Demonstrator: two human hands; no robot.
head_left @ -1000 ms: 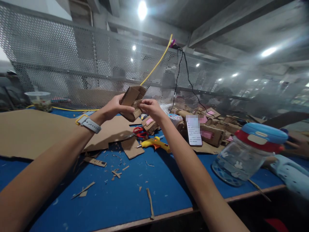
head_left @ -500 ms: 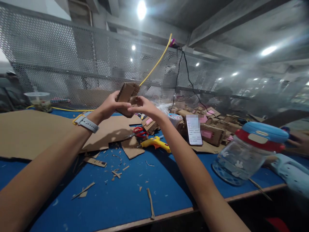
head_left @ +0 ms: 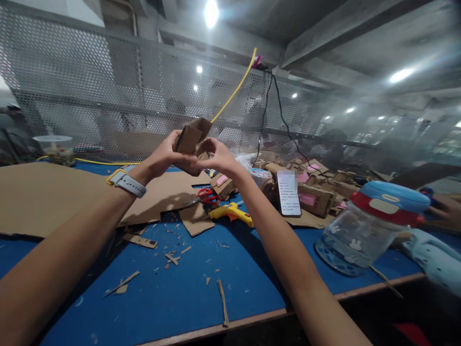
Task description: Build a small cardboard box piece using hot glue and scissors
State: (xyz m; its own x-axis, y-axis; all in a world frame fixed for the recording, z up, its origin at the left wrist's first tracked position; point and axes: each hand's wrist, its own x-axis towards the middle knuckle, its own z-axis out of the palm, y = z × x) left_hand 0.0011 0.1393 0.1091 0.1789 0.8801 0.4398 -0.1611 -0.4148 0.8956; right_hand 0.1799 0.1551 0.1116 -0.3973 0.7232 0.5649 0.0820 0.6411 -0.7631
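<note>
So the folded cardboard piece (head_left: 189, 139) is up in the air over the far part of the blue table (head_left: 180, 298), between both hands. Left hand (head_left: 163, 156) has it clamped, thumb across the near side. Right hand (head_left: 220, 157) is at its right side, fingers curved and thumb by the lower edge, but honestly can't tell if they're pinching it. Red-handled scissors (head_left: 206, 196) and a yellow glue gun (head_left: 233, 214) lie below, with a big cardboard sheet (head_left: 54, 197) on the left and scraps (head_left: 173, 258) all over.
</note>
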